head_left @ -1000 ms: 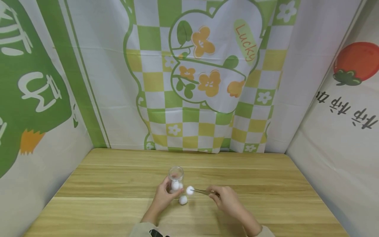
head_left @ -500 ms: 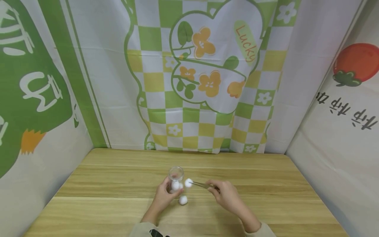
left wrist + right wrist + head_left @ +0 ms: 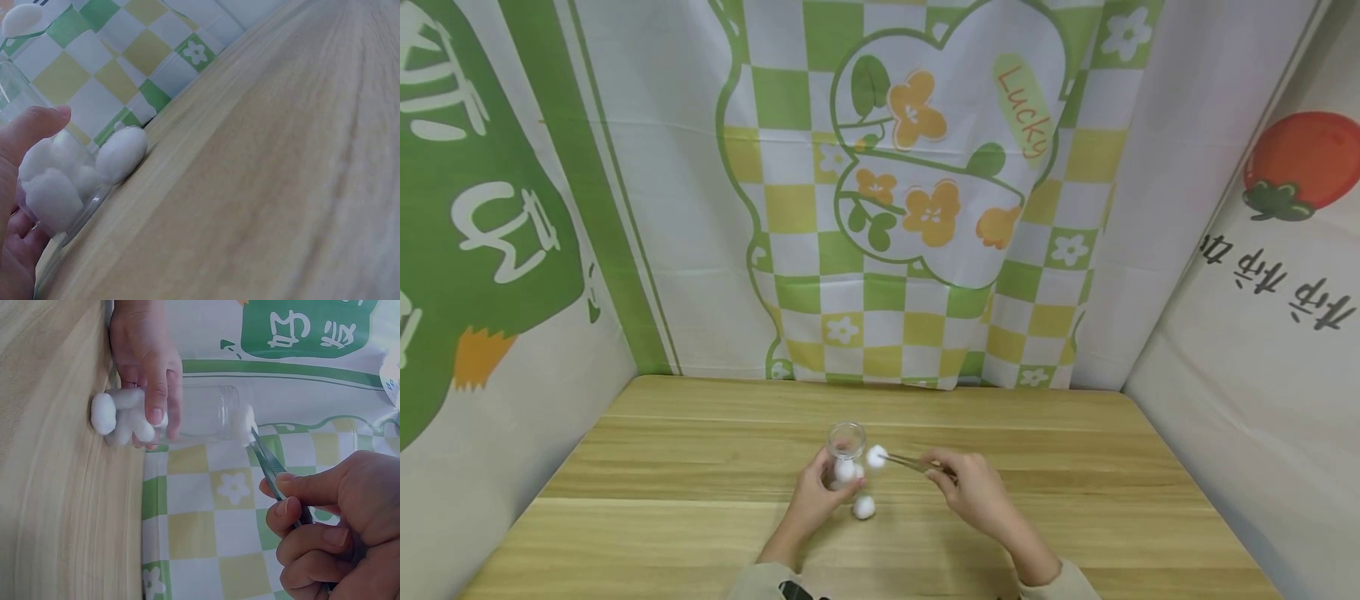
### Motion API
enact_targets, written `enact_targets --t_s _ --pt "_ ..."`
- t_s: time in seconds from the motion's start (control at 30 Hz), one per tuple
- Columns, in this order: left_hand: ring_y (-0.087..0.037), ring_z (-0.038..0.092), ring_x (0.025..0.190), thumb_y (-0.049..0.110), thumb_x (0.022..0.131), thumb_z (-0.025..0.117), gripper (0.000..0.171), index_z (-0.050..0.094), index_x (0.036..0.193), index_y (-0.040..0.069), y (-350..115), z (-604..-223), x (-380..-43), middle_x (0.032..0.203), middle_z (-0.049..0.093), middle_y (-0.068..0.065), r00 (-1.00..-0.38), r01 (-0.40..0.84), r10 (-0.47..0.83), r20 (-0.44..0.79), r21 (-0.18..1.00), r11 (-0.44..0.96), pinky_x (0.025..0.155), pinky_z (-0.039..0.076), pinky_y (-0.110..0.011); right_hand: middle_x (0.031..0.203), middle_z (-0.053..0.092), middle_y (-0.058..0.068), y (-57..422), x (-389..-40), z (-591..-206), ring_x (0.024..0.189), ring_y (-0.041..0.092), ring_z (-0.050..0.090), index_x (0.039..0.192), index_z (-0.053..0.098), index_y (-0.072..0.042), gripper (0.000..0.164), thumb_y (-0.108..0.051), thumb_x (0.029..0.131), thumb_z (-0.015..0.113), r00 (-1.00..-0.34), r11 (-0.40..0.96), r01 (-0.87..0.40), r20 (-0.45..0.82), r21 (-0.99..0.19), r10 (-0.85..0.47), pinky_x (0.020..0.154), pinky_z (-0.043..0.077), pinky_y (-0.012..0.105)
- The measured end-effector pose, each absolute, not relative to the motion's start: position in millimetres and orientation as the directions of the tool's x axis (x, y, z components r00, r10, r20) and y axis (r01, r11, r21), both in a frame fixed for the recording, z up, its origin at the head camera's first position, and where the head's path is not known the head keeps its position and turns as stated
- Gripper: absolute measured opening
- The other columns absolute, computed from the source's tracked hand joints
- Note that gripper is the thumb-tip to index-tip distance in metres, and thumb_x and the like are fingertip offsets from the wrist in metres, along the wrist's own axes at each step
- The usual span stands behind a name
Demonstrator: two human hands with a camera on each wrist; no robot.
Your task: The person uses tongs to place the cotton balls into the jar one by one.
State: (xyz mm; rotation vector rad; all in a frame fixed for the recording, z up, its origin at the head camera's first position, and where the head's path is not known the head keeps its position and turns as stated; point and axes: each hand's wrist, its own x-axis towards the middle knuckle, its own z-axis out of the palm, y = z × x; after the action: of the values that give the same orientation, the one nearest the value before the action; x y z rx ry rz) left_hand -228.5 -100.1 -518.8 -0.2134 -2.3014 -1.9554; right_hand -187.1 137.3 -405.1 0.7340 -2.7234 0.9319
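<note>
Left hand (image 3: 815, 493) is wrapped around the lower part of the glass jar (image 3: 846, 454), thumb and fingers curled on its wall, and the jar stands upright on the worktop (image 3: 685, 467), a little nearer the person than the middle. Inside it, several cotton balls (image 3: 53, 181) are packed at the bottom; the left wrist view shows them pressed against the clear wall, though the blur there makes the exact count hard to call. Just beside the jar's base, on the person's side, one loose cotton ball (image 3: 863, 507) lies on the wood, and from the wrist views it looks to be touching the glass. Up at the rim now: another cotton ball (image 3: 876, 456) sits at the jar's mouth, clamped in the tips of the metal tweezers (image 3: 910, 462), right against the rim's right edge. Moving across, the right hand (image 3: 973, 496) pinches the tweezers, fingers curled round the shafts, held above the worktop to the right of the jar. Behind it all hangs a green and yellow checked cloth (image 3: 925, 208) with orange flowers.
</note>
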Motion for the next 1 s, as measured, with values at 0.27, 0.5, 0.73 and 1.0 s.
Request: enact_targets --t_s 0.27,0.5,0.73,1.0 --pt "-0.012 0.063 0.1 0.008 0.075 0.081 0.058 0.055 0.127 0.008 -100.4 -518.7 -228.2 0.116 0.069 -0.018 -0.985 0.171 0.035 0.168 0.973 0.152 0.086 0.05 -0.017 0.07 0.068 0.005 133.9 -189.7 -401.4 0.055 -0.005 0.045 0.105 0.069 -0.002 0.017 -0.007 0.09 0.063 -0.867 0.674 -0.498 0.321 -0.545 -0.381 0.05 0.042 0.012" --pt "-0.005 0.061 0.092 0.007 0.075 0.081 0.057 0.056 0.126 0.009 -99.9 -518.6 -228.4 0.109 0.07 -0.016 -0.986 0.165 0.031 0.162 0.977 0.137 0.083 0.051 -0.016 0.068 0.067 0.003 128.6 -192.3 -398.9 0.056 -0.005 0.044 0.105 0.07 -0.003 0.017 -0.008 0.089 0.064 -0.856 0.686 -0.514 0.353 -0.515 -0.377 0.052 0.043 0.012" --pt "-0.004 0.061 0.091 0.006 0.074 0.081 0.058 0.056 0.126 0.008 -99.5 -520.0 -229.2 0.108 0.07 -0.017 -0.986 0.168 0.029 0.165 0.978 0.127 0.083 0.051 -0.016 0.066 0.067 0.004 124.9 -194.3 -398.7 0.055 -0.004 0.044 0.101 0.07 -0.003 0.014 -0.008 0.089 0.065 -0.846 0.683 -0.528 0.381 -0.504 -0.373 0.052 0.042 0.013" --pt "-0.008 0.062 0.096 0.006 0.075 0.08 0.056 0.055 0.126 0.007 -99.7 -520.6 -229.5 0.113 0.069 -0.018 -0.985 0.17 0.032 0.167 0.978 0.123 0.084 0.05 -0.017 0.074 0.072 0.008 121.4 -195.0 -396.4 0.059 -0.001 0.053 0.103 0.069 -0.005 0.015 -0.007 0.089 0.064 -0.85 0.683 -0.521 0.379 -0.511 -0.365 0.054 0.045 0.014"
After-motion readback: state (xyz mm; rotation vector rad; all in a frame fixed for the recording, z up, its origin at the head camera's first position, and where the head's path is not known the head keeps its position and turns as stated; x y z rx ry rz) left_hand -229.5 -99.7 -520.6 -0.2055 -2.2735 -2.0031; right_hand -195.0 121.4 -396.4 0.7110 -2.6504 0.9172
